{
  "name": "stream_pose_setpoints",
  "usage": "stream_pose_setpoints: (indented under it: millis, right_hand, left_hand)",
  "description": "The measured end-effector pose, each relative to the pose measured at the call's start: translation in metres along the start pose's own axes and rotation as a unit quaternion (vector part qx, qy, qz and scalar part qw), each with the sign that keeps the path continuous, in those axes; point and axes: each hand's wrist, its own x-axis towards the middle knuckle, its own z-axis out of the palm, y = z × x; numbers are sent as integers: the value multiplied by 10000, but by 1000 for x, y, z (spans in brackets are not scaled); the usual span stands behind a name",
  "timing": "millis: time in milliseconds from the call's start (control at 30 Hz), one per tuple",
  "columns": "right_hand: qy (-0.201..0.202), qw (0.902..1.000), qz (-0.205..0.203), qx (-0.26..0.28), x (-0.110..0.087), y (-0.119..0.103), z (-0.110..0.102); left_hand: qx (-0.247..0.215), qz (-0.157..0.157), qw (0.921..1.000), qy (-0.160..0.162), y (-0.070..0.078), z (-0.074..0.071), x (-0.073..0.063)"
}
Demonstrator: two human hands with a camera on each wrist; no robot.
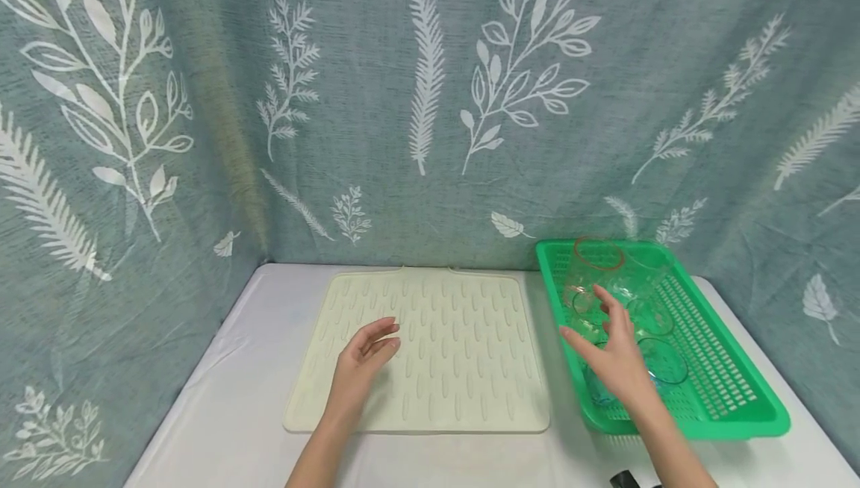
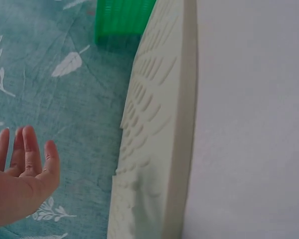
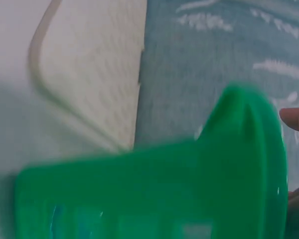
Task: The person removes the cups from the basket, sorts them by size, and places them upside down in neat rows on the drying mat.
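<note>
My left hand (image 1: 363,361) is held above the cream ribbed mat (image 1: 463,368) near its left side, fingers loosely bent and nothing in them. In the left wrist view its fingers (image 2: 32,154) are spread. On the right, my right hand (image 1: 618,365) reaches over the green plastic basket (image 1: 752,430), thumb and fingers apart with nothing between them. Several clear drinking glasses stand in the basket around that hand: one with a reddish rim (image 1: 599,267) at the back, another with a blue rim (image 1: 687,368) nearer. The hand partly hides them.
A white-covered table (image 1: 235,398) carries the mat and basket. Grey-green curtains (image 1: 363,100) with white leaf prints enclose the back and sides. A small black object (image 1: 625,479) lies at the front edge, below the basket.
</note>
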Motion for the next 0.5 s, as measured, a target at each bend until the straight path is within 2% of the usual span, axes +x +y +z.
stream_pose_setpoints:
  millis: [67, 300, 500]
  right_hand:
    - [36, 9999, 117, -29, -3, 6, -11]
    - [485, 9978, 113, -430, -8, 34, -40]
    - [751, 9909, 200, -1098, -10, 59, -63]
  left_hand:
    - [-54, -60, 9999, -60, -1, 1, -1]
    - [128, -226, 9987, -439, -7, 6, -2]
    - [170, -286, 9970, -701, -12, 8, -5]
